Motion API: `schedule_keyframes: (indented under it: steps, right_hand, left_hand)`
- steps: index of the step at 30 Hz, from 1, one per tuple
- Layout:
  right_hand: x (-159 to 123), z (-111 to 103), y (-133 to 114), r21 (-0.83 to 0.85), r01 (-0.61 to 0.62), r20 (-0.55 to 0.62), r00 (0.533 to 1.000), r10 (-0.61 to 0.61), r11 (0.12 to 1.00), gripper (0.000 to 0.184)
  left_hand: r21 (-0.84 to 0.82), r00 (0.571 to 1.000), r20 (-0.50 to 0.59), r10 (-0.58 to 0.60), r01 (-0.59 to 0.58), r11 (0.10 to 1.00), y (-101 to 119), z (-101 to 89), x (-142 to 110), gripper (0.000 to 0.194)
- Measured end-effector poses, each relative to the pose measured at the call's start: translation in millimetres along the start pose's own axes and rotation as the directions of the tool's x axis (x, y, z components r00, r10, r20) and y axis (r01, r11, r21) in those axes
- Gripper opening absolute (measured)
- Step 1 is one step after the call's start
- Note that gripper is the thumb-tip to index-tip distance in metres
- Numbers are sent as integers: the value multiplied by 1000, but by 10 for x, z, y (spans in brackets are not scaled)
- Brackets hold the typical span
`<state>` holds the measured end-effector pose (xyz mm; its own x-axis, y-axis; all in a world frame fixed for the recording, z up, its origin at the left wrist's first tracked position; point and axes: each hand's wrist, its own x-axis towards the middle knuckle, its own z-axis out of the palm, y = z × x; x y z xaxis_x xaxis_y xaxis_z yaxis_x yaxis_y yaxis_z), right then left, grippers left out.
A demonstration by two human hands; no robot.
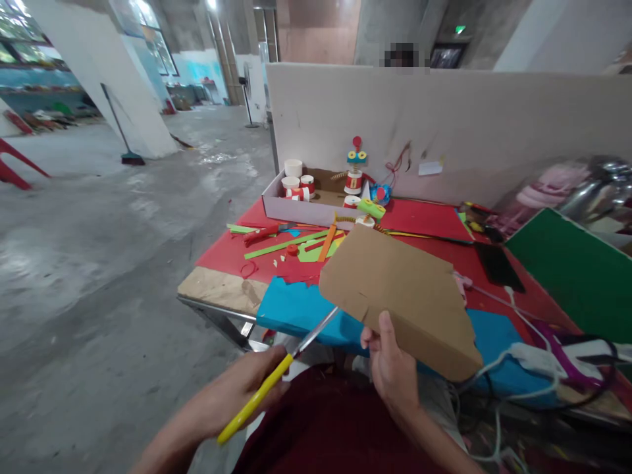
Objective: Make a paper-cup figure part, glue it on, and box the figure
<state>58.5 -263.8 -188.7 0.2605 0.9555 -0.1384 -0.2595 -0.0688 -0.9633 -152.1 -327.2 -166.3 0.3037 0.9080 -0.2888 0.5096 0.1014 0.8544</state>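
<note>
My left hand [247, 385] is closed on a pair of scissors [257, 403] with a yellow handle, seen edge-on. Their metal blade points up and right, its tip at the lower left edge of a brown cardboard piece [395, 276]. That piece has a folded lower edge and small slits. Gripping its near edge, my right hand [392, 365] has the thumb on top; the other fingers are partly hidden underneath. Blue paper [291, 309] lies on the table under the cardboard.
A shallow box [306, 212] with paper cups [293, 168] and a small cup figure [353, 181] stands at the back. Paper strips [281, 246] and a red-handled cutter [261, 234] lie left. Right are a phone [498, 265], cables and a green board [573, 270]. Behind rises a partition [320, 112].
</note>
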Motion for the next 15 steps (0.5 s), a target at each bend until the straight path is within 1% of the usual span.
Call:
schedule_keyframes:
  steps: [1, 3, 5, 7, 9, 10, 11, 12, 13, 15]
  right_hand:
    - [-6, 7, -39, 7, 8, 20, 1000, -8, 1000, 41]
    - [-20, 18, -98, -25, 27, 87, 996, -25, 999, 44]
    - [-27, 22, -130, -53, 54, 118, 992, -47, 997, 47]
    - [-26, 13, -138, -54, 75, 88, 994, -70, 996, 47]
    - [-28, -5, -125, -82, 80, 61, 995, -75, 993, 48]
    - [-34, -16, -114, -125, 69, 78, 995, -60, 990, 50]
    - [-45, -25, -101, -176, 50, 113, 993, -30, 983, 53]
    - [-59, -32, -90, -217, 23, 153, 988, 11, 976, 56]
    - [-74, -36, -83, -238, -10, 189, 980, 56, 971, 57]
    - [-102, -33, -88, -215, -77, 235, 963, 128, 974, 57]
  left_hand:
    - [-136, 994, -106, -20, 6, 991, -4, 75, 36, 25]
    - [-367, 959, -275, -70, -37, 930, -5, 249, 158, 30]
    - [-520, 915, -379, -137, -88, 850, 7, 393, 315, 35]
    - [-622, 858, -480, -185, -184, 761, 45, 475, 464, 39]
    - [-665, 784, -594, -180, -353, 658, 117, 506, 579, 42]
    - [-666, 758, -632, -158, -428, 611, 164, 511, 619, 42]
    - [-665, 749, -650, -131, -477, 575, 216, 514, 648, 41]
    - [-665, 748, -655, -110, -502, 553, 268, 516, 665, 39]
    - [-664, 750, -654, -100, -505, 551, 318, 519, 673, 35]
    - [-648, 757, -646, -96, -478, 593, 392, 524, 664, 28]
